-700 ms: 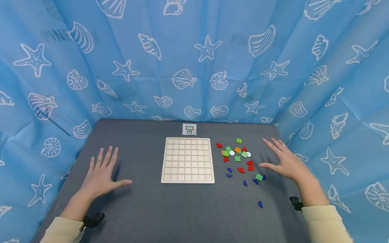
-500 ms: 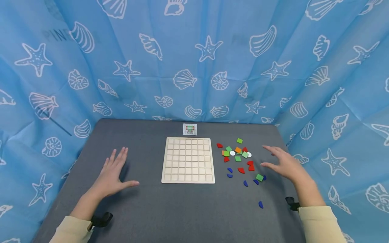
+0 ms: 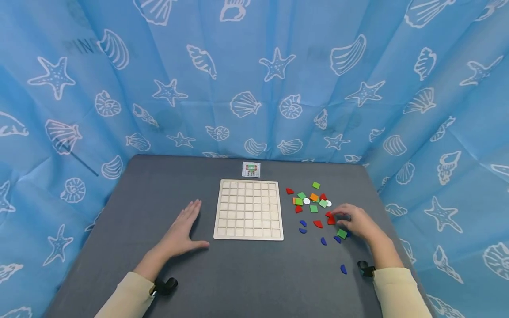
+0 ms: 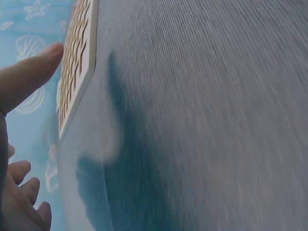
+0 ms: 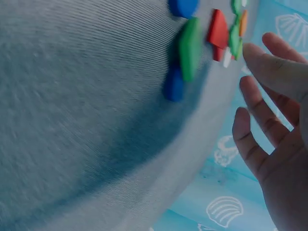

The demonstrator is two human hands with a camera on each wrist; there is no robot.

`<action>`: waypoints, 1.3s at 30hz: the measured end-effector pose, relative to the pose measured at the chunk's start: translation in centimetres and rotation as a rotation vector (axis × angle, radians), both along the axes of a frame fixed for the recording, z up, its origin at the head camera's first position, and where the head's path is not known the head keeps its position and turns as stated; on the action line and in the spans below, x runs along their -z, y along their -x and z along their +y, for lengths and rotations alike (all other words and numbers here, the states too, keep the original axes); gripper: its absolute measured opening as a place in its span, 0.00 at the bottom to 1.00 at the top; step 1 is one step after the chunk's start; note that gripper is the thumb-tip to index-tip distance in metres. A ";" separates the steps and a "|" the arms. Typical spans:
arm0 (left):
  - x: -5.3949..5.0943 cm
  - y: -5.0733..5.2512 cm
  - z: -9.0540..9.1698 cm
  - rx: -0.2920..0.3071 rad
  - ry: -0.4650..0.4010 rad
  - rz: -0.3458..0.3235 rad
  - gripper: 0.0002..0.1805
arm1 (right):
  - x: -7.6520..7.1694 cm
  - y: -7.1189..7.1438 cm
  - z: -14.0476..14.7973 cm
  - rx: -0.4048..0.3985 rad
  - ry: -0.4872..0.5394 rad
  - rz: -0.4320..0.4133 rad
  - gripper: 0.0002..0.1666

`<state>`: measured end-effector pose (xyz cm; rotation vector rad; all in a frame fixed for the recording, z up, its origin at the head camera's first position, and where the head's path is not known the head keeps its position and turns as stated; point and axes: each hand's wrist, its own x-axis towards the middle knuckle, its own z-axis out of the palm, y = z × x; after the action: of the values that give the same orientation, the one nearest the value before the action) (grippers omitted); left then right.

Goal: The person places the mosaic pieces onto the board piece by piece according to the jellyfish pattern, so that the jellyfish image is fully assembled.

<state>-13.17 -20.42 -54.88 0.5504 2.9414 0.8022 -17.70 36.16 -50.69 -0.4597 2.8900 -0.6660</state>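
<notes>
A wooden grid board [image 3: 248,210] with rows of square recesses lies flat in the middle of the table. To its left hovers my left hand [image 3: 179,236], fingers extended and thumb pointing at the board's near corner; it holds nothing. On the other side, my right hand [image 3: 359,223] hangs over the loose pieces with its fingers bent, nearest to two red pieces [image 3: 331,221]. In the right wrist view the fingers are apart and no piece is between them. A green square [image 3: 342,233] lies under that hand, partly covering a blue half-disc.
Several red, green, orange and white pieces lie right of the board, such as an orange square [image 3: 314,197]. A blue half-disc [image 3: 343,269] sits nearer the front. Behind the board is a small pattern card [image 3: 251,169]. A blue shell-print curtain [image 3: 246,79] surrounds the dark grey table [image 3: 254,278].
My left hand has moved right, towards the board. The right hand has come left and its fingers have bent over the red pieces. The board and pieces stay where they were.
</notes>
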 end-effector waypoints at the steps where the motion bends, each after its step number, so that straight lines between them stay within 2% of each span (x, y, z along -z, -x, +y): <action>1: 0.1 0.2 0.4 0.004 -0.009 -0.006 0.73 | 0.2 0.0 -0.1 0.004 -0.010 -0.010 0.18; 8: 0.7 1.3 2.7 0.006 -0.005 -0.104 0.72 | 1.5 0.1 -0.4 0.014 -0.057 -0.086 0.19; 14: 2.1 2.1 3.7 0.028 0.003 -0.165 0.72 | 1.9 0.4 -0.5 0.002 -0.085 -0.097 0.14; 21: 2.7 2.4 4.3 0.028 -0.044 -0.170 0.69 | 2.0 0.5 -1.0 -0.005 -0.080 -0.110 0.15; 25: 3.0 2.4 4.4 0.031 -0.004 -0.147 0.66 | 2.1 0.4 -1.0 -0.009 -0.085 -0.098 0.16; 32: 3.2 2.5 4.5 0.032 -0.003 -0.136 0.65 | 2.3 0.3 -1.5 -0.031 -0.124 -0.006 0.12; 39: 3.0 2.3 4.2 0.046 -0.030 -0.147 0.65 | 2.1 0.2 -2.5 0.016 -0.062 0.039 0.13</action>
<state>-15.50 -16.22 -57.91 0.5345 2.7775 0.8440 -17.95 33.64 -52.77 -0.4475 2.9443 -0.5746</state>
